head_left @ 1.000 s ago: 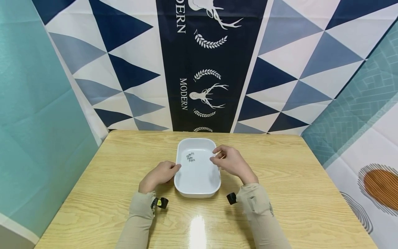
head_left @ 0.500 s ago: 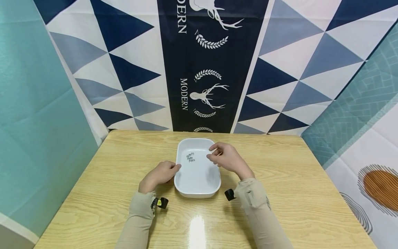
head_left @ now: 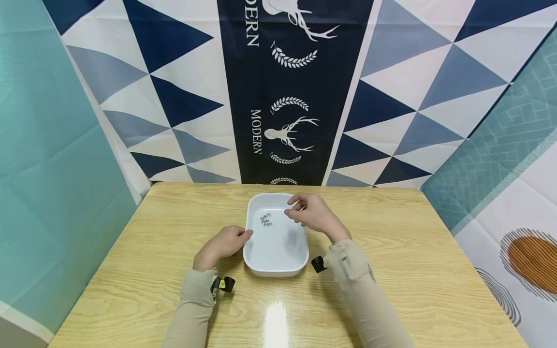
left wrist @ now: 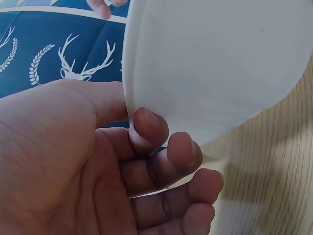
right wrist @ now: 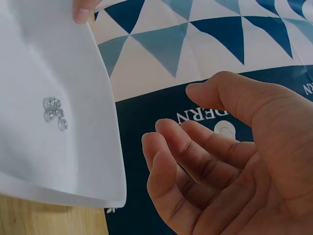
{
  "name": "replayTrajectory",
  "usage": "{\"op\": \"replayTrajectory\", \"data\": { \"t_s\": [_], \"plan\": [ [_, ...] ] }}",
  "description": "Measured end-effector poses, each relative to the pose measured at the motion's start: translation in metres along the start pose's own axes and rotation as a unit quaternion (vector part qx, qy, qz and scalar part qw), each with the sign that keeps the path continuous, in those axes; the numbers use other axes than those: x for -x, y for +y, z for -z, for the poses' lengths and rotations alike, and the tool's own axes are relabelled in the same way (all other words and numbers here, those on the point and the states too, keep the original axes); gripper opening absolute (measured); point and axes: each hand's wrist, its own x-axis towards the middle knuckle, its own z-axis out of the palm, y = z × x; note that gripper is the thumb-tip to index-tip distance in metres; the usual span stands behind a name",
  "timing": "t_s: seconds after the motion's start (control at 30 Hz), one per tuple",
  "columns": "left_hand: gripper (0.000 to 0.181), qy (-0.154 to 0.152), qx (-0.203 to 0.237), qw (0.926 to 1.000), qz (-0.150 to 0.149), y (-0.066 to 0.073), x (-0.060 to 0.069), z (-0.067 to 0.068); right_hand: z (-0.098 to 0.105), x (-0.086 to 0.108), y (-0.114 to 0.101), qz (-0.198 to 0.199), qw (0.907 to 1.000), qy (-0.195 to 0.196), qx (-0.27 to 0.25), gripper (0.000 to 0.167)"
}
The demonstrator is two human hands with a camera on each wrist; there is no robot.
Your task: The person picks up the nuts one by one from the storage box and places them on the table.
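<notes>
A white rectangular tray (head_left: 275, 251) with rounded corners is near the middle of the table. My left hand (head_left: 224, 244) pinches its left rim, thumb on top and fingers (left wrist: 182, 149) against the outer wall. Toward the tray's far left lie several small, clear, glassy pieces (right wrist: 55, 111), bunched together. My right hand (head_left: 314, 213) hovers over the tray's right rim. In the right wrist view its fingers (right wrist: 164, 176) are loosely bent, apart from the thumb, with nothing between them. Whether the tray rests fully on the table I cannot tell.
The wooden table (head_left: 391, 251) extends on both sides of the tray. A patterned cloth (head_left: 283, 96) hangs behind the table's far edge. Teal fabric (head_left: 52, 159) stands to the left, and another patterned cloth (head_left: 513, 227) is to the right.
My right hand has moved left and slightly farther away, over the tray's right side. My left hand, the tray and the glassy pieces stay where they were.
</notes>
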Motion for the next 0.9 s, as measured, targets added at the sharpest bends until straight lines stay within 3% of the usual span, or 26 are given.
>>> {"op": "replayTrajectory", "data": {
  "t_s": [0.37,0.9],
  "plan": [
    [0.044,-0.001,0.000,1.0000,-0.002,0.001,-0.001,0.000,0.000,-0.011,-0.002,-0.004,0.9999,-0.011,-0.007,0.039],
    [0.042,-0.006,0.006,0.9999,0.012,-0.001,-0.002,-0.001,-0.012,-0.033,0.004,-0.015,0.9996,-0.022,-0.004,0.029]
  ]
}}
